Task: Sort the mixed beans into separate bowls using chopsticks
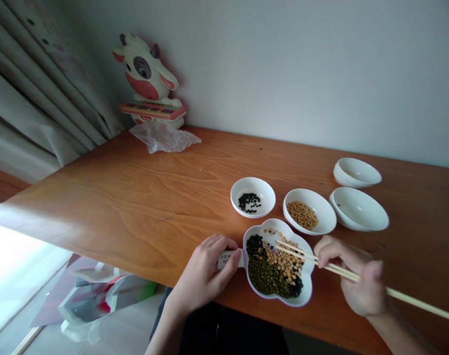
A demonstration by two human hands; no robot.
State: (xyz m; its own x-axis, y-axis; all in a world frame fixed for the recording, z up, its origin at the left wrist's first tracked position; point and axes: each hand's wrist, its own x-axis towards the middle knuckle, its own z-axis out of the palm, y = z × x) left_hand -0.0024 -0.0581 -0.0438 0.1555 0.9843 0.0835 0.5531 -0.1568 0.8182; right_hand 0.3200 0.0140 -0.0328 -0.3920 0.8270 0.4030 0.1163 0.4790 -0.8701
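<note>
My left hand [209, 271] grips the short handle of a white flower-shaped dish [306, 295] near the table's front edge. Inside the dish lie green beans [267, 277], yellow soybeans [293, 266] and black beans [253, 245], partly mixed. My right hand [357, 278] is closed round a pair of wooden chopsticks [335, 268]. Their tips are over the soybeans in the dish, with no bean plainly between them. Just behind the dish stand a white bowl [267, 190] with black beans and another white bowl [327, 217] with soybeans.
Two more white bowls [361, 212] stand at the right; the nearer holds a dark speck. A cow-shaped toy keyboard [150, 84] leans at the back left, with a clear plastic bag [168, 139] before it. Bags [98, 296] lie on the floor at the left.
</note>
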